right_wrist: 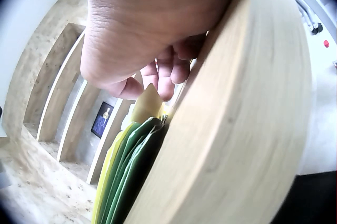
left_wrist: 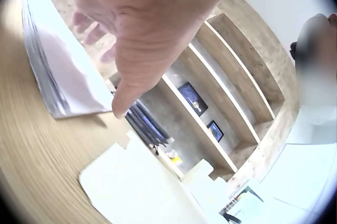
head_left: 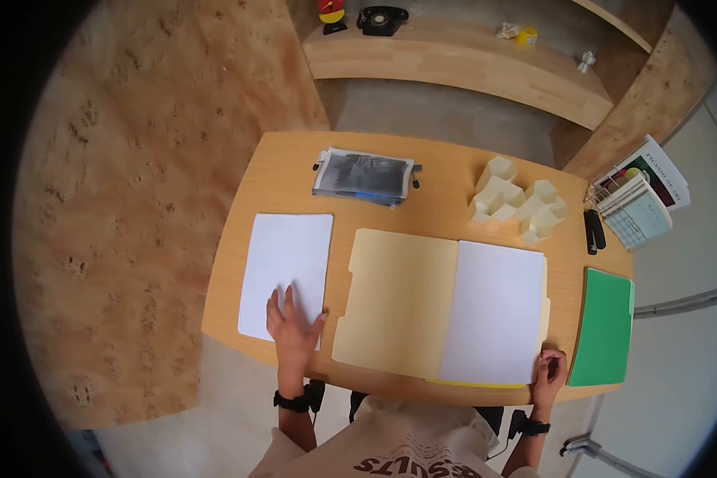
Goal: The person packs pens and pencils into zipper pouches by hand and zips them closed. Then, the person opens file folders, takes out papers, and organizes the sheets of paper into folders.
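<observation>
My left hand (head_left: pixel 293 334) lies with spread fingers over the lower right part of a white paper stack (head_left: pixel 286 255). In the left wrist view the thumb of this hand (left_wrist: pixel 152 29) reaches down at the corner of the stack (left_wrist: pixel 68 71). To the right is an open cream folder (head_left: pixel 402 303) with white sheets (head_left: pixel 498 311) on its right half. My right hand (head_left: pixel 550 374) rests by the folder's lower right corner, fingers loosely curled. In the right wrist view this hand (right_wrist: pixel 158 29) is above a cream corner (right_wrist: pixel 147 105) and green and yellow folder edges (right_wrist: pixel 124 166); contact is unclear.
A dark zip pouch (head_left: pixel 366 177) lies at the back left. Cream hexagonal holders (head_left: pixel 498 197) stand at the back right. On the right are a black stapler (head_left: pixel 594 232), a wire rack with books (head_left: pixel 637 211) and a green folder (head_left: pixel 601 327).
</observation>
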The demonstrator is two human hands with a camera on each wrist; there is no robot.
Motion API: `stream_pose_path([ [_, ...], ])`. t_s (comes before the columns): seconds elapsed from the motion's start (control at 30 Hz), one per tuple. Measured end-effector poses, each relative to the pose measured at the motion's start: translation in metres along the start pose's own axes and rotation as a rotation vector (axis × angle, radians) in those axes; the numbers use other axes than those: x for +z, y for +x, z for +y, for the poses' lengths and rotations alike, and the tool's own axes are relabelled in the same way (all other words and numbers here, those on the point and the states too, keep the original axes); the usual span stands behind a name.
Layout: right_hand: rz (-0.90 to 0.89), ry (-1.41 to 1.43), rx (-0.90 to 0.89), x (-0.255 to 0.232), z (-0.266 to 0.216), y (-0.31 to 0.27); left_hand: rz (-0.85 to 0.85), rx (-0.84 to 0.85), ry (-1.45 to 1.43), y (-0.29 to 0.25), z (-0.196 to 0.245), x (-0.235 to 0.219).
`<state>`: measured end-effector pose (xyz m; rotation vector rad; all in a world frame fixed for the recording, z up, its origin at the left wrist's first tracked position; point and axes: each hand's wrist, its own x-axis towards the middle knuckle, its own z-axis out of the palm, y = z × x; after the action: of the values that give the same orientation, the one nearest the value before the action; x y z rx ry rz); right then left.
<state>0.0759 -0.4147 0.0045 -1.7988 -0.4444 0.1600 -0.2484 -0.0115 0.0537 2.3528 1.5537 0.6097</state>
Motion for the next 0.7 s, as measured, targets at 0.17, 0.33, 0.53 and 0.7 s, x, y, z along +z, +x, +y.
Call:
stream_pose_path([
  [0.17, -0.027, 0.061, 0.024, -0.003, 0.006, -0.006, 0.067, 0.037, -0.156, -0.012, 0.006, -0.005],
  [0.33, -0.038, 0.043, 0.015, -0.01, 0.012, -0.002, -0.054, 0.154, -0.6, -0.049, 0.073, 0.022],
  [0.53, 0.124, -0.642, -0.144, -0.072, -0.043, 0.03, -0.299, 0.474, -0.667, -0.145, 0.108, 0.043],
  [0.7, -0.006, -1.236, 0.164, -0.098, 0.004, 0.044, -0.576, 0.476, -0.785, -0.153, 0.13, 0.035],
])
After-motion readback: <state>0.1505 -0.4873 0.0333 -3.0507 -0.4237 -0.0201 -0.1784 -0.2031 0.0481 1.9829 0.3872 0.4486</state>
